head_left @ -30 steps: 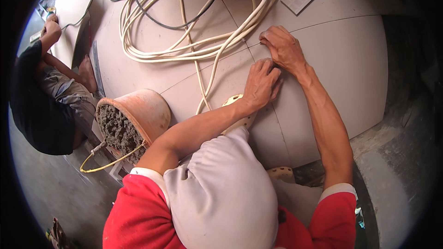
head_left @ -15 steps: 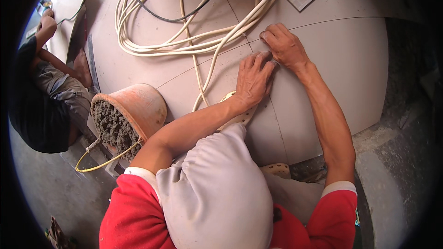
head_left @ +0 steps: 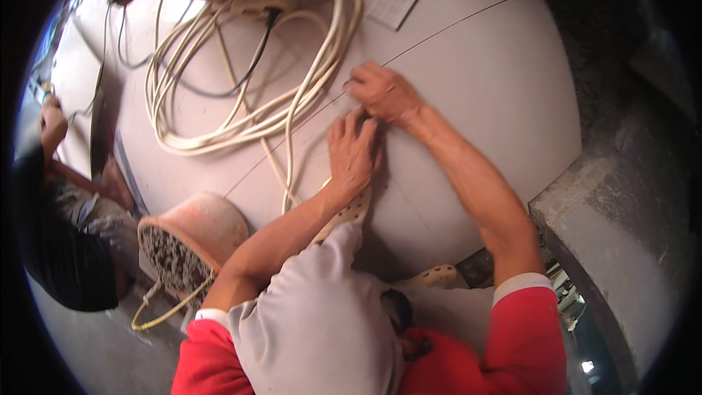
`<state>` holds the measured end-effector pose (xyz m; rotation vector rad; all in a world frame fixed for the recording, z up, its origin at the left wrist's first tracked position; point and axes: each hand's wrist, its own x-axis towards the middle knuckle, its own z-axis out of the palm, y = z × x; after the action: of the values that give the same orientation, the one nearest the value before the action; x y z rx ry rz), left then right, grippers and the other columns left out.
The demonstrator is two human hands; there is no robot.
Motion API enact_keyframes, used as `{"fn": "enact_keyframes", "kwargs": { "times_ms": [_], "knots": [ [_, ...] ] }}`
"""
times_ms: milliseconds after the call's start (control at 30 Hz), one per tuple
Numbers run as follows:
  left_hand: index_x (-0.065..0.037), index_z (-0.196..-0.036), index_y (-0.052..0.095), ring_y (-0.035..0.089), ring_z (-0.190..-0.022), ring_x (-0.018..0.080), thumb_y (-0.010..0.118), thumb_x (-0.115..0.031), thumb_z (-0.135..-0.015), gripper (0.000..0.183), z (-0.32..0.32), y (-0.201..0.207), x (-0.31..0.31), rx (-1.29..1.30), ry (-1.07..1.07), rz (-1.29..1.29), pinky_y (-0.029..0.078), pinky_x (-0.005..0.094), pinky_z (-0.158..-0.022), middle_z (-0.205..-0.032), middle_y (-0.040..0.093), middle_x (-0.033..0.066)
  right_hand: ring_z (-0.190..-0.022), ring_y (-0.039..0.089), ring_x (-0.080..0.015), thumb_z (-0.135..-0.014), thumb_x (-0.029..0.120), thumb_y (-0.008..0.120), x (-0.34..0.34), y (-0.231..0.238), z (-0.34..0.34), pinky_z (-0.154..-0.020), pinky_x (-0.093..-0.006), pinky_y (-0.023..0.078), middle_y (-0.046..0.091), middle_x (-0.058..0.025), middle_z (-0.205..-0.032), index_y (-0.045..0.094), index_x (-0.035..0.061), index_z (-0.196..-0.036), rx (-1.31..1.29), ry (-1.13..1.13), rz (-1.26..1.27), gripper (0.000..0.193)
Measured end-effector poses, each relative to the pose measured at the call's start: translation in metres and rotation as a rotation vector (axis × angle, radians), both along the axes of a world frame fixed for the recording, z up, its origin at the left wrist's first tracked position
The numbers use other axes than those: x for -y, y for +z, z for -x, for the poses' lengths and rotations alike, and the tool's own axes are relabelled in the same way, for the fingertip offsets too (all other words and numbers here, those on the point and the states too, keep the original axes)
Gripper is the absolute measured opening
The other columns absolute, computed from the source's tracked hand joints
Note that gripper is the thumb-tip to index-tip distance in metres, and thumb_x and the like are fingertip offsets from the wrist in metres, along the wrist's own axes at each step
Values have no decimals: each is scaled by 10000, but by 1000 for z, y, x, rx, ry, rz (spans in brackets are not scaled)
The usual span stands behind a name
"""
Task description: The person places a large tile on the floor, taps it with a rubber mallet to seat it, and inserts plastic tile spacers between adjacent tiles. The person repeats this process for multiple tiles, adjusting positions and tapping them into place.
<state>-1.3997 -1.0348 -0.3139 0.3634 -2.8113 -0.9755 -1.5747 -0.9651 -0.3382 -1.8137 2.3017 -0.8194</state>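
Left hand [head_left: 353, 149] and right hand [head_left: 385, 93] curl over tiles [head_left: 475, 102], their fingers' grip unclear. Cable [head_left: 252, 130] crowds upper left; a bucket [head_left: 213, 223], lower left.

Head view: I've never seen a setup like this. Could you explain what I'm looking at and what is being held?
There is no robot here. A person in red sleeves works with bare hands, filmed from the left of two wide cameras worn on the head, looking down; the lens bends straight edges. The left hand and right hand are close together, low over large pale tiles. Their fingers curl down, so I cannot tell whether anything is held. A coiled cream cable lies on the tiles, and a bucket of grey mix stands left of the left forearm. Another person is at far left.
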Motion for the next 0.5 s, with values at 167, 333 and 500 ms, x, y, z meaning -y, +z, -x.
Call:
{"fn": "enact_keyframes", "kwargs": {
  "times_ms": [167,333,500],
  "knots": [
    [-88,-1182,652,538,-1258,403,800,-117,-816,396,6,2,3,-38,-17,16,423,534,-1035,-1385,583,155,-1026,655,-319,-798,131,751,-2,15,-3,-897,-438,580,676,-89,-1033,711,97,-959,220,-117,-99,169],
    [-96,-1178,654,548,-1245,378,803,-102,-823,386,0,4,8,-82,-23,-33,431,510,-1025,-1379,597,129,-1041,665,-327,-935,96,766,-30,28,-15,-905,-426,570,700,-122,-1106,750,67,-1231,112,-299,115,297],
    [-76,-1155,644,578,-1115,366,782,-60,-866,321,-3,5,16,-95,61,-82,454,485,-953,-1226,630,128,-1037,680,-333,-1004,111,702,-101,37,-43,-897,-428,558,697,-130,-1134,750,46,-1207,324,-609,33,218]
  ]
}}
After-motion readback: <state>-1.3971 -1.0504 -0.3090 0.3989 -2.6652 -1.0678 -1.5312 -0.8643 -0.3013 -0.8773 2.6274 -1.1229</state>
